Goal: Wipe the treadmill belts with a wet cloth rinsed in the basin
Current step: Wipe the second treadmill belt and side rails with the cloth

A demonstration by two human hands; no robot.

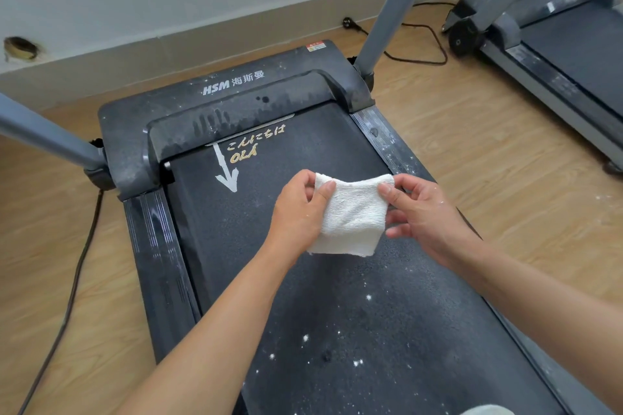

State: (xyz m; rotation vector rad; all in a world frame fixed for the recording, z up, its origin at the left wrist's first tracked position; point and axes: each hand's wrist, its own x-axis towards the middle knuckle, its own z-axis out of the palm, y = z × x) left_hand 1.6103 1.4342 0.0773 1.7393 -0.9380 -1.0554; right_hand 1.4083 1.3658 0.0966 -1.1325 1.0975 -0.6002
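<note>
left hand [296, 209] and right hand [425, 212] pinch cloth [350, 217], seemingly above belt [337, 313]; second treadmill [569, 44] nearby.

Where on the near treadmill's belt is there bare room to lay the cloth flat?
Bare belt lies between the motor cover and the cloth, right of the painted arrow; also between the forearms, dusted with white specks. Along the left side rail a strip is free. Mid-belt is crowded: left hand and right hand pinch the cloth.

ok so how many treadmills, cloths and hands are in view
treadmills: 2
cloth: 1
hands, left and right: 2
total: 5
</note>
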